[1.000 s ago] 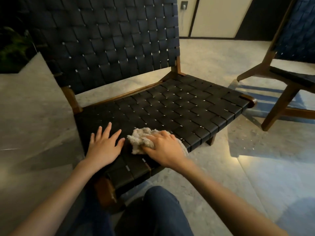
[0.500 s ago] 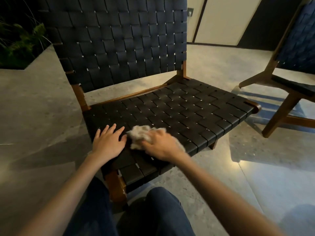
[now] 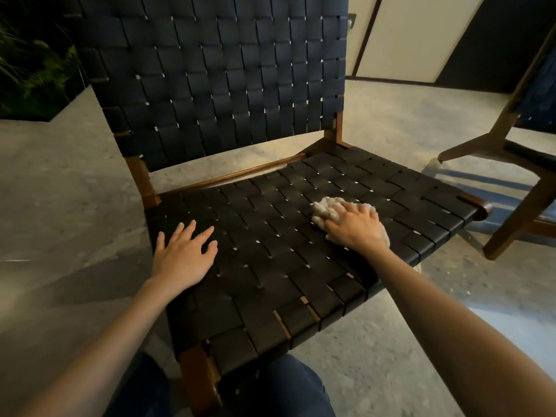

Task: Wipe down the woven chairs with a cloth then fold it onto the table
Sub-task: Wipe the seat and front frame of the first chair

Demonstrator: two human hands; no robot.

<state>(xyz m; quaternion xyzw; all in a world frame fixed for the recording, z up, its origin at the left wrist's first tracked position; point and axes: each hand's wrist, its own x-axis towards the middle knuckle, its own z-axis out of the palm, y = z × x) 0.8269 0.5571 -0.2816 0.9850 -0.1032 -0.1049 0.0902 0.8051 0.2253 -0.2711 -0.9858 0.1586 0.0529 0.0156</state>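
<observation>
Right hand (image 3: 355, 227) is down on the chair (image 3: 270, 275), palm covering the cloth (image 3: 326, 207), fingers bent over the bunched wad and thumb against its near edge, so it grips and presses at once. The cloth is a pale, fluffy lump pinned to the dark woven seat; a tuft shows ahead of the fingertips and a sliver peeks out behind the heel of the hand. Well apart from it, across the seat, the left hand (image 3: 183, 257) lies flat on the straps, fingers spread and straight, holding nothing, just resting on the weave near the seat's edge. Beyond both hands the backrest (image 3: 216, 79) rises, the same dark weave in a brown wooden frame. Off past the right hand, clear of the seat corner, stands a second chair (image 3: 517, 188), only its wooden legs and a strip of its seat in sight. Far beyond the left hand, some green leaves (image 3: 33, 70) sit in the dark. Below the wrists, close to the seat's front edge, the person's knee (image 3: 288, 389) shows in dark trousers above the speckled grey floor (image 3: 60, 191).
</observation>
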